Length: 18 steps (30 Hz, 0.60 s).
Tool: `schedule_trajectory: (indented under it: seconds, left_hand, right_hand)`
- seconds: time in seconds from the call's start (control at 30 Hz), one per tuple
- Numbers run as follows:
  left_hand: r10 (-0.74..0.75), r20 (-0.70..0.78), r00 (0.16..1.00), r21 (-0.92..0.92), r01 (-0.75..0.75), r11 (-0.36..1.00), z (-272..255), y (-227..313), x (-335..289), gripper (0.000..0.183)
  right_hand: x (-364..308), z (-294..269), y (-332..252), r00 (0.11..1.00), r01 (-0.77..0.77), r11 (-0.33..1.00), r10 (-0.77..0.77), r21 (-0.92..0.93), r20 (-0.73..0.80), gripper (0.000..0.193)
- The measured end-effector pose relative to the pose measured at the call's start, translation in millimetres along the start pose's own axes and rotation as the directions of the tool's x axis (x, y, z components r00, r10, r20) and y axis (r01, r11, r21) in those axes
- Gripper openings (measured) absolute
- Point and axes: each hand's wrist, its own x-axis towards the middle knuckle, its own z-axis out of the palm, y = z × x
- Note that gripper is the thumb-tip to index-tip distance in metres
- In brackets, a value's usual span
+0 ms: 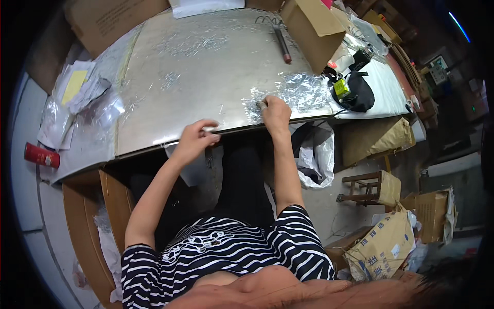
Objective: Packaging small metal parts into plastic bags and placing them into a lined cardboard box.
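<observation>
My right hand (277, 114) reaches onto the table, its fingers drawn together at the left edge of a heap of small shiny metal-looking pieces (303, 91). What those fingertips hold is hidden. At the table's front edge, my left hand (196, 139) is curled, with thumb and forefinger around something small and pale that is too blurred to name. More thin shiny pieces (193, 45) lie scattered toward the back of the grey tabletop (206, 90), and a small cluster (170, 80) lies left of the middle.
A dark tool with a reddish end (282, 45) lies at the back beside an open cardboard box (315, 31). A black pouch (359, 92) rests at right. Papers (77, 85) and a red can (42, 155) are at left. Below the table hangs a silvery bag (320, 154) near a wooden stool (368, 186).
</observation>
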Motion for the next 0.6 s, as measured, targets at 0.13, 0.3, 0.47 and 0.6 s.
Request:
schedule_trajectory:
  seconds: [0.13,0.3,0.47,0.6]
  left_hand:
    - [0.136,0.032,0.990,0.501,-0.133,0.855,55.8,16.1,87.1,0.072]
    - [0.049,0.101,0.994,0.690,-0.105,0.716,102.8,22.1,134.0,0.089]
    - [0.050,0.050,0.997,0.639,-0.071,0.766,128.7,21.9,155.2,0.090]
    - [0.056,0.007,0.998,0.608,-0.049,0.792,142.6,30.3,156.9,0.094]
  right_hand:
    - [-3.7,-3.9,12.0,0.999,0.033,0.993,-0.028,0.112,-0.044,0.011]
    - [11.7,-52.3,88.4,0.946,-0.049,0.969,0.123,0.244,-0.300,0.019]
    - [50.6,-84.7,184.1,0.906,-0.373,0.925,0.346,-0.072,-0.245,0.034]
    - [66.2,-70.9,204.4,0.902,-0.421,0.896,0.397,-0.139,-0.171,0.040]
